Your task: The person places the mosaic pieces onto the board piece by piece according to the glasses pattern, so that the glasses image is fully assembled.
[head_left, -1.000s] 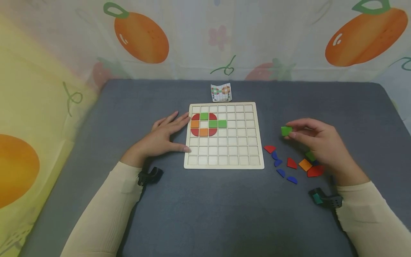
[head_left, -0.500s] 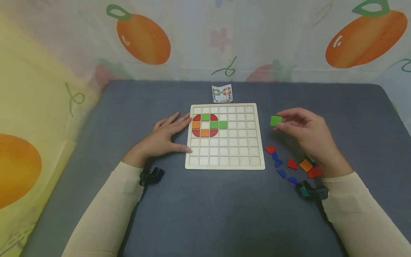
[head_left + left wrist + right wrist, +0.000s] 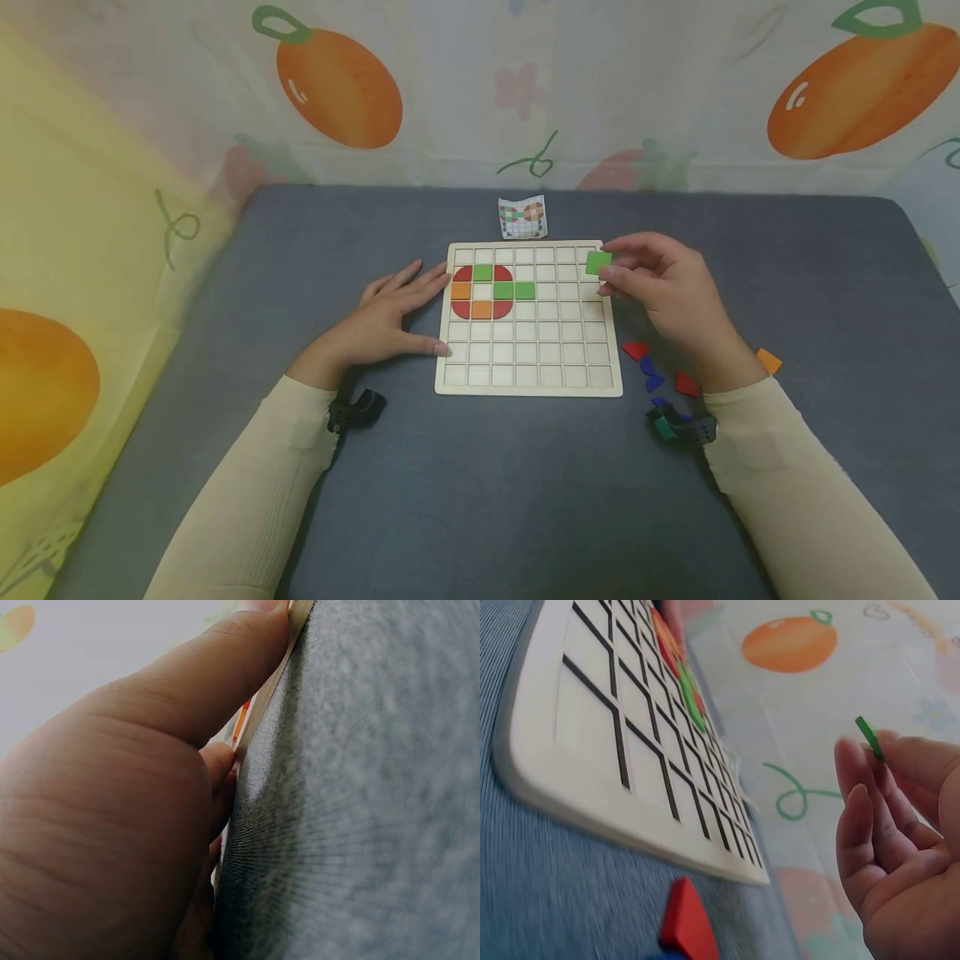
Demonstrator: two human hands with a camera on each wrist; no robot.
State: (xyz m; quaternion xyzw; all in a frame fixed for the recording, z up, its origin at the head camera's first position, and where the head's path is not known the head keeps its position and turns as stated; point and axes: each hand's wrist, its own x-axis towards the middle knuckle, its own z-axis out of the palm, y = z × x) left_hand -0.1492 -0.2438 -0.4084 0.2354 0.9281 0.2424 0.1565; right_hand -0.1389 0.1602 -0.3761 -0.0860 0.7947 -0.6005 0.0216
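In the head view, the person's left hand lies along the left side of the wooden grid board, thumb and fingers spread wide at its edge; I take it to be steadying the board on the desk. The right hand pinches a green tile over the board's far right corner, held by its edge, perhaps so the fingers leave its face uncovered. A printed card sits just beyond the board, likely there for a quick glance. In the board's cells, rounded red pieces make the corners of a ring, orange tiles fill its left and near sides, and green squares its far and right sides, one more reaching out rightward. Loose red wedges, blue pieces and a loose orange tile lie right of the board, partly hidden by the right arm.

In the left wrist view, the thumb meets the board's rim, with a sliver of red and orange beyond.

In the right wrist view, the green tile shows edge-on between the fingertips, raised clear of the board.
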